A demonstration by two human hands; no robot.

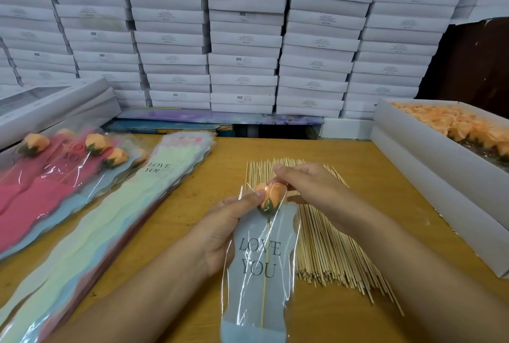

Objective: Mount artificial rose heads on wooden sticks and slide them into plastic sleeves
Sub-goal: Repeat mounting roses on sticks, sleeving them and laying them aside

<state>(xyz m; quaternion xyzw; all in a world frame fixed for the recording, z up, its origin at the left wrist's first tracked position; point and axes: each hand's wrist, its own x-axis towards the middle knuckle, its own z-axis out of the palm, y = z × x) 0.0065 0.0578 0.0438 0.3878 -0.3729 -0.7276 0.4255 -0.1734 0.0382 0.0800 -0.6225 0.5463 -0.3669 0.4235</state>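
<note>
An orange rose head (270, 197) on a thin wooden stick (264, 295) lies inside a pale blue "LOVE YOU" plastic sleeve (259, 268) at the table's front middle. My left hand (230, 228) holds the sleeve's upper left edge, thumb pressed by the rose. My right hand (308, 187) pinches the top of the rose head from the right. A spread pile of bare wooden sticks (327, 249) lies under and right of my hands. A white box of loose orange rose heads (462, 127) stands at the right.
A stack of unfilled sleeves (115, 213) runs diagonally at the left. Finished sleeved roses (55, 166) lie at the far left. White boxes (242, 39) are stacked like a wall behind the wooden table (358, 323).
</note>
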